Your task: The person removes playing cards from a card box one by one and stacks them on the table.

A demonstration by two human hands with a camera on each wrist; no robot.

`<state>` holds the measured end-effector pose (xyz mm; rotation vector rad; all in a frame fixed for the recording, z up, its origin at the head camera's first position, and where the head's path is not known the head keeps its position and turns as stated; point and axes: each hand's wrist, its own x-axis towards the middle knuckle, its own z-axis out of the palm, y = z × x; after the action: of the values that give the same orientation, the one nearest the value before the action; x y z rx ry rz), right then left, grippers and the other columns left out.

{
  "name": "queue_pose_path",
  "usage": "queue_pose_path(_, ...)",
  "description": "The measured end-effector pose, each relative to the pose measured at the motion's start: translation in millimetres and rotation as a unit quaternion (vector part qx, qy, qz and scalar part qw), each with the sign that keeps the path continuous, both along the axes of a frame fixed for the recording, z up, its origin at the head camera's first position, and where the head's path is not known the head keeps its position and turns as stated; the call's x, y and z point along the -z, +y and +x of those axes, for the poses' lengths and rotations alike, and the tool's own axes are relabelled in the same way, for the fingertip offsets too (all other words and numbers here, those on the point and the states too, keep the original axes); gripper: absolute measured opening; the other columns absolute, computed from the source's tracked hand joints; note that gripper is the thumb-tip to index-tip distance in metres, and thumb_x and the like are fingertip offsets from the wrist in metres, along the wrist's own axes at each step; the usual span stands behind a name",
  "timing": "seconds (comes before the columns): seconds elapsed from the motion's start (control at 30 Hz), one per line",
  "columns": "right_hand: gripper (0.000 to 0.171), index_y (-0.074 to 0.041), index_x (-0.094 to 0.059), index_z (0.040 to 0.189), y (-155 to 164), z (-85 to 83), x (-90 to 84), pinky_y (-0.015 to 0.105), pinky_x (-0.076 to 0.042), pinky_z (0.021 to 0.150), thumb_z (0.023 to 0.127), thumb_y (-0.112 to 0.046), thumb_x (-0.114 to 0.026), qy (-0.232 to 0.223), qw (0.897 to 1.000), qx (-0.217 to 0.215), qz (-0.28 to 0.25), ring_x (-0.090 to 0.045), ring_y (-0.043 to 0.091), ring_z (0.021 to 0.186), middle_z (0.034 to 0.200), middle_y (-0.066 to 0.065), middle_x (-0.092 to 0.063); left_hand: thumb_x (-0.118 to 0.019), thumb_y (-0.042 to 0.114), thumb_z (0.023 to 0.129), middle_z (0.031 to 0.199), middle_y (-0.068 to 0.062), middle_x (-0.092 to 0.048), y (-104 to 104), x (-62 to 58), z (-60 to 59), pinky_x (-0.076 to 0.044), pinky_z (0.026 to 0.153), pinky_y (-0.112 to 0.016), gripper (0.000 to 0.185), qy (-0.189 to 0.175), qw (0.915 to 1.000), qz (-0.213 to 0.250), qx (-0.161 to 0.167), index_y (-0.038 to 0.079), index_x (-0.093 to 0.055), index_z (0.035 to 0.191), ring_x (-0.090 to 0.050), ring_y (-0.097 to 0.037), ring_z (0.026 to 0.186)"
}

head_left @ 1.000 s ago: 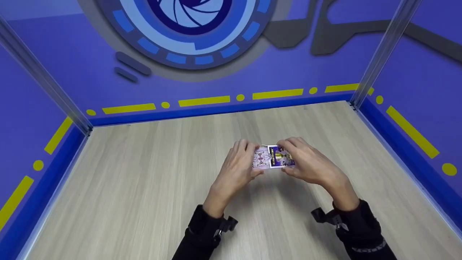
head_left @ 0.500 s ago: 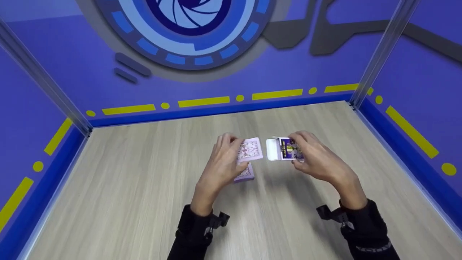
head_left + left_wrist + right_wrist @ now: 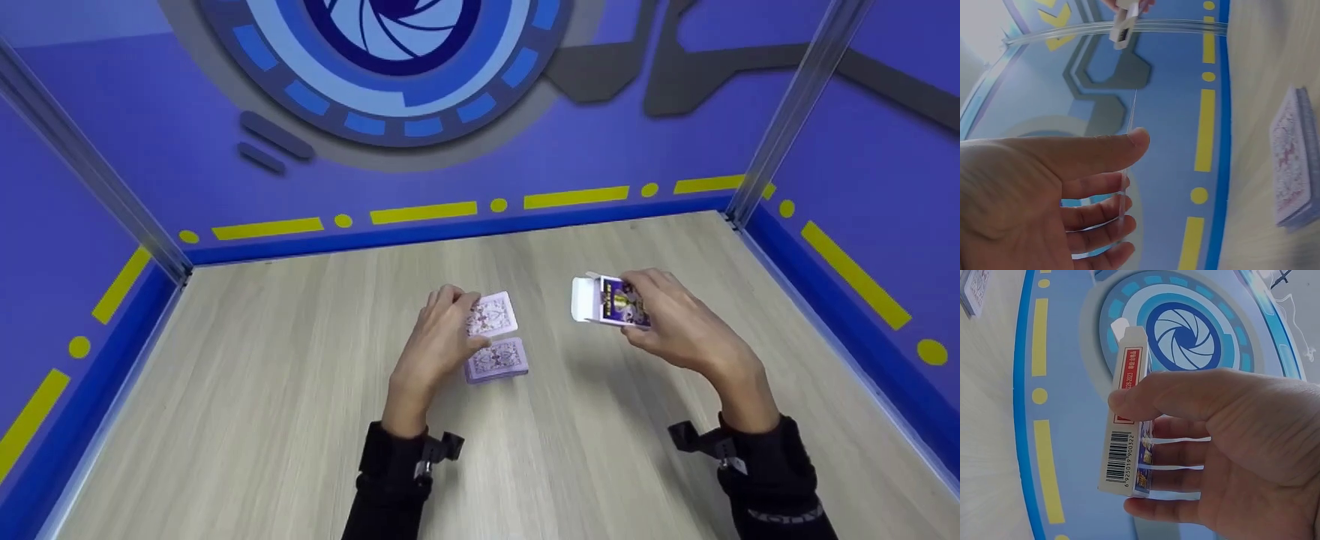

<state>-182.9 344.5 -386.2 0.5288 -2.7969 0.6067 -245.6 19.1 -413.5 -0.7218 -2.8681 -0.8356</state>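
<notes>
My left hand [image 3: 435, 337] pinches a thin playing card [image 3: 491, 315], or a very few together, between thumb and fingers. Edge-on in the left wrist view, the card [image 3: 1132, 112] shows as a fine line. Below it on the table lies a deck of playing cards [image 3: 496, 360] with pink-patterned backs up. Off to the right, my right hand [image 3: 686, 326] grips a purple and white card box [image 3: 624, 301] in the air, its white end flap open toward the left. A barcode and red print show on the side of the box [image 3: 1123, 439] in the right wrist view.
The light wood table [image 3: 300, 390] is walled in by blue-purple panels [image 3: 375, 180] with yellow marks along the bottom. Metal posts [image 3: 780, 112] stand at the back corners.
The hands have moved apart, the left leftward with the card, the right rightward with the box. The card has come out from the box, and the deck on the table is now uncovered.
</notes>
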Motion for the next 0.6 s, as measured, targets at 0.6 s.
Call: queue_pose_path(0.6,0.062,0.006,-0.051,0.140,-2.3,0.4,1.1,0.048,-0.051,0.087,0.086,-0.006,-0.078,-0.011,1.000,-0.002,0.001,-0.056,0.031,0.108,0.131,0.023,-0.058,-0.082,0.005,0.079,0.124,-0.018,-0.059,26.7,49.7,-10.8,-0.046,0.100,-0.050,0.054,-0.075,0.9933,-0.086,0.017,0.000,-0.066,0.130,-0.055,-0.035,0.115)
